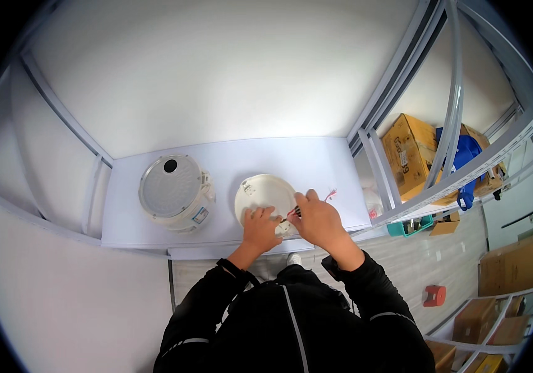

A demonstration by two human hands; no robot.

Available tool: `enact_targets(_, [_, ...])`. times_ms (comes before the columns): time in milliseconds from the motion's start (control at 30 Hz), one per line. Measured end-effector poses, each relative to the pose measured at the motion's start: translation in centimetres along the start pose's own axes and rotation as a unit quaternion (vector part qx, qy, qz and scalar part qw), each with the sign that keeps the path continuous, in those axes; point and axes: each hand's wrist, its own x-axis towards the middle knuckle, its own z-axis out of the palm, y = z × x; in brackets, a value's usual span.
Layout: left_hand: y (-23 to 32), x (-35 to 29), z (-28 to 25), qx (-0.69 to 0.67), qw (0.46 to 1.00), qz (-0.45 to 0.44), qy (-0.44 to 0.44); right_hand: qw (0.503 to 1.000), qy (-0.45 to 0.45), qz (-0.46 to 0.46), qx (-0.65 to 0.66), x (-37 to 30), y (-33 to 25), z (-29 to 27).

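Observation:
A shallow, round off-white plastic part lies on the white tabletop in front of me. My left hand rests over its near left side, fingers apart and slightly bent. Over the near right rim, my right hand is closed in a pinch on thin red and black wires. Their tips come close to my left fingers; whether those touch them is too small to tell. Pinkish-red wire ends stick out beyond my right hand. To the left stands a white drum-shaped housing with a grey top and a black round spot.
The white table sits inside a pale metal frame. Beyond its right side are cardboard boxes, a blue item and a green bin. A red stool stands on the floor at the lower right.

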Motion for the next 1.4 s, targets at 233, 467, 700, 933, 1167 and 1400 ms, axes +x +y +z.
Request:
enact_targets(233, [0.1, 0.2, -0.2, -0.004, 1.000, -0.003, -0.003, 0.992, -0.012, -0.125, 0.024, 0.3, 2.1, 0.0])
enact_targets(467, [0.0, 0.0, -0.2, -0.044, 0.999, -0.014, -0.023, 0.996, 0.029, -0.060, 0.061, -0.4, -0.6, -0.9])
enact_targets(700, [0.1, -0.1, -0.3, -0.031, 0.999, -0.016, -0.025, 0.992, -0.112, 0.053, -0.020, -0.6, -0.1, -0.8])
enact_targets(933, [0.3, 0.1, -0.4, -0.025, 0.999, -0.023, -0.035, 0.988, 0.068, -0.102, 0.097, -1.5, 0.2, 0.2])
enact_targets(1167, [0.5, -0.3, -0.5, -0.013, 0.999, -0.019, -0.034, 0.991, -0.064, 0.110, 0.029, -1.2, -0.4, -0.2])
enact_targets(1400, [0.2, -0.5, 0.1, -0.018, 1.000, -0.015, 0.004, 0.974, 0.110, -0.154, 0.123, -1.6, 1.2, 0.5])
